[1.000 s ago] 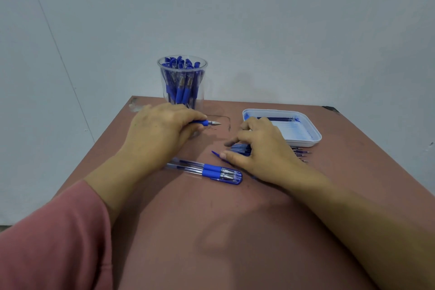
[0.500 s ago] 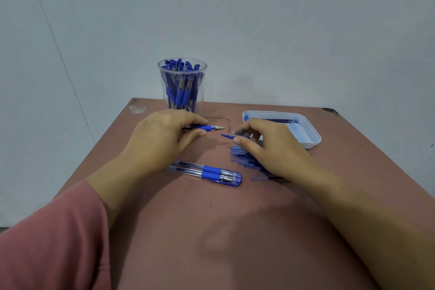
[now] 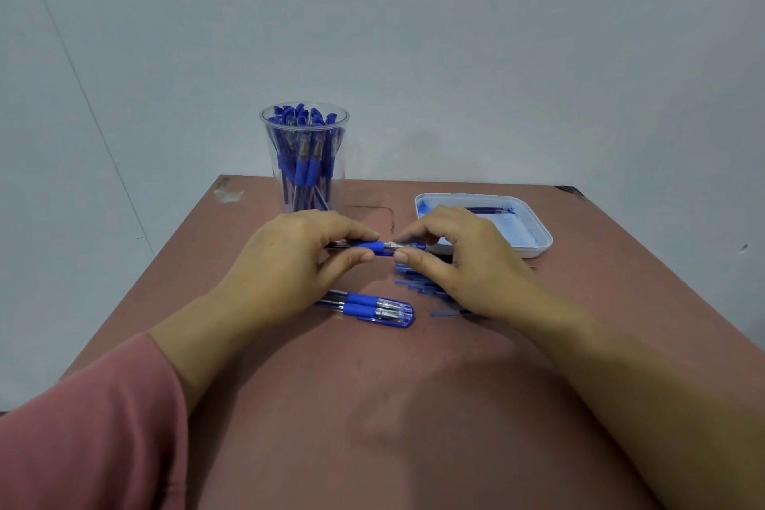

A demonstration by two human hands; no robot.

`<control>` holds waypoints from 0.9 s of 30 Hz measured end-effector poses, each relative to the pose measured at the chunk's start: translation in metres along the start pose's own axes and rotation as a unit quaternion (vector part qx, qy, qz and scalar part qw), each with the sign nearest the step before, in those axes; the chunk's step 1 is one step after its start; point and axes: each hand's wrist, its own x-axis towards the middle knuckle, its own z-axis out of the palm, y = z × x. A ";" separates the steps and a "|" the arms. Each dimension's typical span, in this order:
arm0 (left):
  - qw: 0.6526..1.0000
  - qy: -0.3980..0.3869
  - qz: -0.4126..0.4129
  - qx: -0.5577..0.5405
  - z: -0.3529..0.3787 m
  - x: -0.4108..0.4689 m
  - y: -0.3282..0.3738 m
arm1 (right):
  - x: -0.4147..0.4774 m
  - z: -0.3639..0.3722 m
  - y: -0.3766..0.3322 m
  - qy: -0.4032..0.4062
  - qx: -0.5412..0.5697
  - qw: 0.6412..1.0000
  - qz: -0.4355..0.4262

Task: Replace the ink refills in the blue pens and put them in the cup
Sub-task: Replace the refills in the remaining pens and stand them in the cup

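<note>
Blue pen [image 3: 374,248] at frame centre, held level over the brown table [image 3: 372,406], left hand [image 3: 289,261] pinching its grip, right hand [image 3: 463,261] pinching a small blue piece [image 3: 416,246] at its tip, two more pens [image 3: 364,308] just below, pen-filled clear cup [image 3: 304,161] above left, white tray [image 3: 534,236] at right.

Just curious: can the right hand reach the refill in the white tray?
Probably yes: the refill lies uncovered in the tray right behind the right hand, though it pinches the pen.

Plain pale grey-blue wall [image 3: 455,33], reddish-brown table [image 3: 372,406] against it, chipped far corners, soft even light
</note>
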 end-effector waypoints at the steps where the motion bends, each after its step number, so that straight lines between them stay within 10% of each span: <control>1: 1.000 0.002 0.001 -0.001 0.002 0.000 0.000 | -0.001 0.001 0.000 0.004 -0.002 1.000 -0.005; 27: 0.978 -0.094 -0.116 0.146 -0.003 -0.024 0.012 | -0.006 -0.006 0.013 0.050 0.021 0.998 0.008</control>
